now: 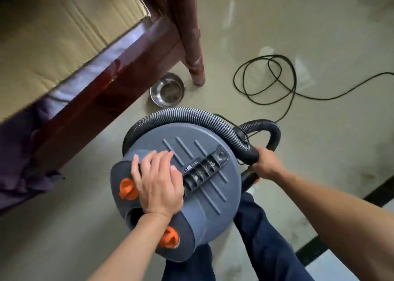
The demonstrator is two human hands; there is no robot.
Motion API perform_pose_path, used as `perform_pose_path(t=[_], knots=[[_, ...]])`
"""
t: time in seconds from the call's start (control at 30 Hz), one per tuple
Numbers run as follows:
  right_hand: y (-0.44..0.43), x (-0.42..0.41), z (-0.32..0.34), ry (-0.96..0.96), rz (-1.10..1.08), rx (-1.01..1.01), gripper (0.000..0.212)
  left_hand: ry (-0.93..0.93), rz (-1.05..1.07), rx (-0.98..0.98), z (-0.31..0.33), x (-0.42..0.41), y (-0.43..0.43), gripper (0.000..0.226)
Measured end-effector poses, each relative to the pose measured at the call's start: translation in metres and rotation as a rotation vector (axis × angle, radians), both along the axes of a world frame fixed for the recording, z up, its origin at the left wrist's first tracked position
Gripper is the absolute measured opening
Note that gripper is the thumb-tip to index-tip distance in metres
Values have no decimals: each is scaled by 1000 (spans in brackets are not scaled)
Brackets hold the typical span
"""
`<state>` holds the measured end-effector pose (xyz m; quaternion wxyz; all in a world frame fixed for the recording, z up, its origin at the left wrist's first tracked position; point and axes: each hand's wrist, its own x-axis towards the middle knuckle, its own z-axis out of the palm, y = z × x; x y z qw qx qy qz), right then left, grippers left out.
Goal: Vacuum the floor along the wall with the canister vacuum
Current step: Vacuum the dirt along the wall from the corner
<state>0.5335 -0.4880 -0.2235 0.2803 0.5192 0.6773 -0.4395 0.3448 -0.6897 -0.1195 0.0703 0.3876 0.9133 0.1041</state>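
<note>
The grey canister vacuum point(204, 152) stands on the floor right below me, seen from above, with orange knobs point(126, 188) on its near-left side. My left hand point(156, 179) lies on its lid at the near end of the black carry handle point(204, 171), fingers spread and only slightly bent. A black ribbed hose point(191, 115) curves over the far side of the lid. My right hand point(265, 165) grips the hose's stiff black end at the right of the canister.
A dark red wooden bed frame point(119, 84) with a cardboard-covered mattress fills the upper left; its post point(193, 46) stands on the floor. A steel bowl point(167, 90) sits beside the post. The black power cord point(275, 78) lies looped to the right. My legs are below the canister.
</note>
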Motion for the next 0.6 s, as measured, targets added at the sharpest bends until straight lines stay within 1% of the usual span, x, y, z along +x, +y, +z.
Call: perform_pose_path(t=[0.07, 0.17, 0.23, 0.3, 0.37, 0.43, 0.5, 0.53, 0.6], knots=[[-8, 5, 8, 38, -78, 51, 32, -24, -5, -1, 2, 0, 0, 41], [-12, 4, 37, 114, -187, 222, 32, -61, -3, -10, 5, -1, 1, 41], [-7, -9, 61, 176, -200, 304, 34, -95, 14, -28, 8, 0, 3, 41], [-6, -30, 90, 199, -108, 432, 31, -139, 13, -27, 15, 0, 6, 41], [-12, -50, 117, 182, 40, 628, 25, -200, -32, 3, 22, -5, 6, 39], [-25, -69, 141, 158, 142, 770, 23, -304, -67, 104, 30, -23, -1, 41], [-44, -84, 161, 154, 178, 827, 23, -380, -81, 247, 41, -56, -13, 51], [-55, -90, 171, 158, 168, 849, 23, -355, -114, 293, 47, -77, -20, 54], [-80, -102, 189, 169, 144, 894, 24, -252, -247, 287, 64, -118, -29, 61]])
